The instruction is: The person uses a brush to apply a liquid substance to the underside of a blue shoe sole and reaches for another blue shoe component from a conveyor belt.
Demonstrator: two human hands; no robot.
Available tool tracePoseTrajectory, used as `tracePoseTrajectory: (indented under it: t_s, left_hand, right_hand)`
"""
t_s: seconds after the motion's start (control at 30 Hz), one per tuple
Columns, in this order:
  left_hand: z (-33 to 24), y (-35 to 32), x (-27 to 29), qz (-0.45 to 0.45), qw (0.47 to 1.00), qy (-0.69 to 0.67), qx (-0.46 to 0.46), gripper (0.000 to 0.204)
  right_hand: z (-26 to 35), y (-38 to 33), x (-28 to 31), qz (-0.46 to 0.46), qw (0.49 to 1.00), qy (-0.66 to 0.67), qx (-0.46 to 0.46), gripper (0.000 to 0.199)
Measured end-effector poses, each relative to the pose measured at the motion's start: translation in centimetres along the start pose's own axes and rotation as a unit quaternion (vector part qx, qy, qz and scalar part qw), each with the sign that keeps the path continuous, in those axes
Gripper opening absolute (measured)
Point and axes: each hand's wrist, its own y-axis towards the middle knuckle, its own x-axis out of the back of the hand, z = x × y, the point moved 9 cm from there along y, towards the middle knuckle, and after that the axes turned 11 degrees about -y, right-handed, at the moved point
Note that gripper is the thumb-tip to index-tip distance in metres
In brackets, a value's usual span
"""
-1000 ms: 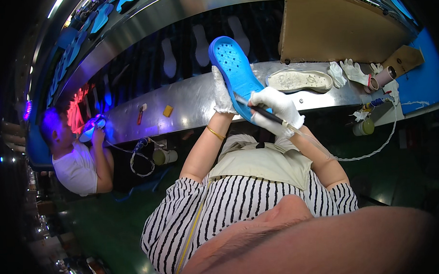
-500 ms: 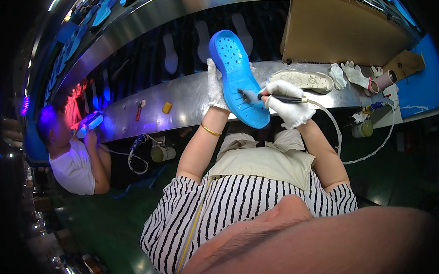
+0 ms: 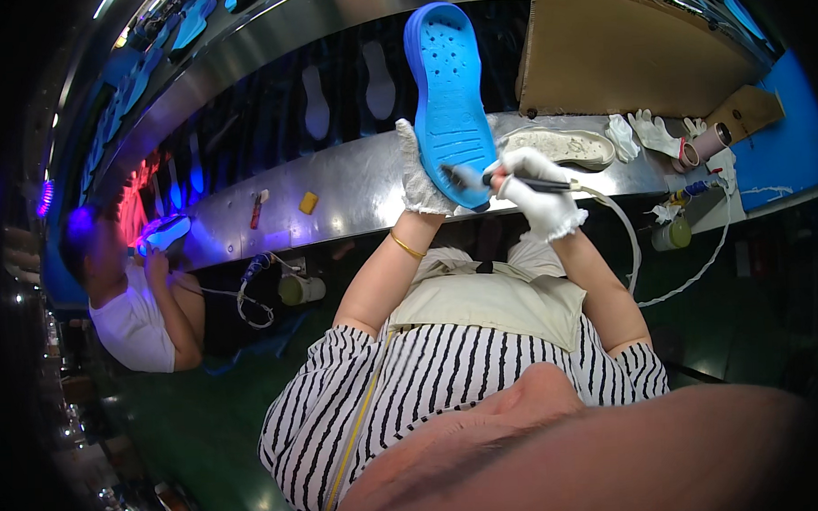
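A blue shoe sole [image 3: 449, 101] stands tilted up in front of me, its inner side with small holes and ridges facing me. My left hand [image 3: 422, 176], in a white glove, grips it from the left and from beneath; most of those fingers are hidden behind the sole. Gloved in white as well, my right hand [image 3: 540, 190] is closed round a black-handled brush [image 3: 534, 183]. The brush's dark bristles lie on the lower part of the sole, near its edge. A pale hose [image 3: 610, 205] runs from the handle's end.
On the metal bench ledge [image 3: 335, 199] are a cream sole [image 3: 563, 147], white gloves [image 3: 657, 137], a yellow block [image 3: 308, 202] and a small red tool [image 3: 259, 209]. Behind stands a cardboard sheet [image 3: 627, 59]. A co-worker [image 3: 140, 301] holds another sole at the left; a jar [image 3: 674, 237] hangs below the ledge.
The blue sole has moved up and away, turning more upright, with my left hand shifting slightly right. The brush tip now sits nearer the sole's lower end.
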Motion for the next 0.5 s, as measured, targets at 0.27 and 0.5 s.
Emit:
tracePoseTrajectory:
  t_s: [0.27,0.5]
  left_hand:
    - [-1.7,-0.3,-2.8,0.044,0.998,-0.004,-0.052,0.091]
    - [-2.4,-0.4,-3.1,0.06,0.997,-0.027,-0.042,0.093]
  right_hand:
    - [3.0,-1.3,-3.2,-0.022,0.981,-0.115,0.155,0.013]
    - [1.9,-0.7,-1.8,-0.011,0.991,-0.071,0.111,0.011]
